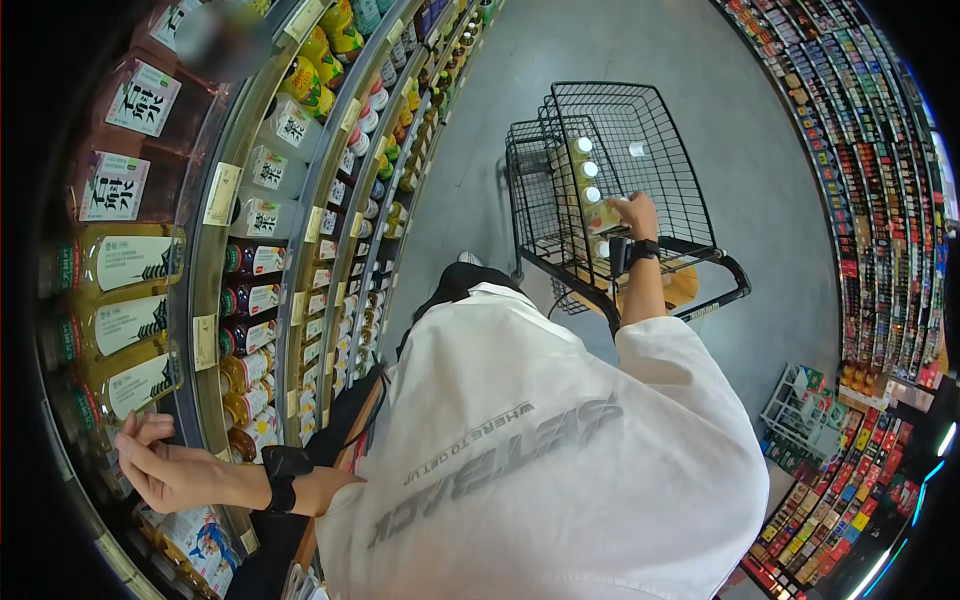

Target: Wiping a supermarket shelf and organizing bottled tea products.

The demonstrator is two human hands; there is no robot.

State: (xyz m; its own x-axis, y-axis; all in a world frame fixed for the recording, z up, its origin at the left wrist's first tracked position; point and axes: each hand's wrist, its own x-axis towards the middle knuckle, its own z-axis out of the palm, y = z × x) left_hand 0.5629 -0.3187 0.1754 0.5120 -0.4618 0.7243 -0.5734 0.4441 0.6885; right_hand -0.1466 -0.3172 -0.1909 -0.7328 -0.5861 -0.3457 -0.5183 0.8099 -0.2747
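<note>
My left hand (165, 472) is at the shelf on the left, its fingers loosely bent and apart with nothing in them. Just beyond it, large bottles of pale yellow drink (130, 325) with white labels lie in a stack. Over the black wire shopping cart (675, 165), my right hand (637, 213) has its fingers closed on a yellowish drink bottle (599, 216), partly covered by the hand. Several white-capped bottles (588, 170) stand in a row beside it, along the cart's left part. Another white cap (601, 248) shows nearer to me.
Shelves of juice and drink bottles (265, 310) run along my left, with price tags (222, 193) on their edges. Grey floor (470, 190) surrounds the cart. Its handle (738, 275) faces right and near. Across the aisle stand packed shelves (860, 150) and a white wire rack (803, 410).
</note>
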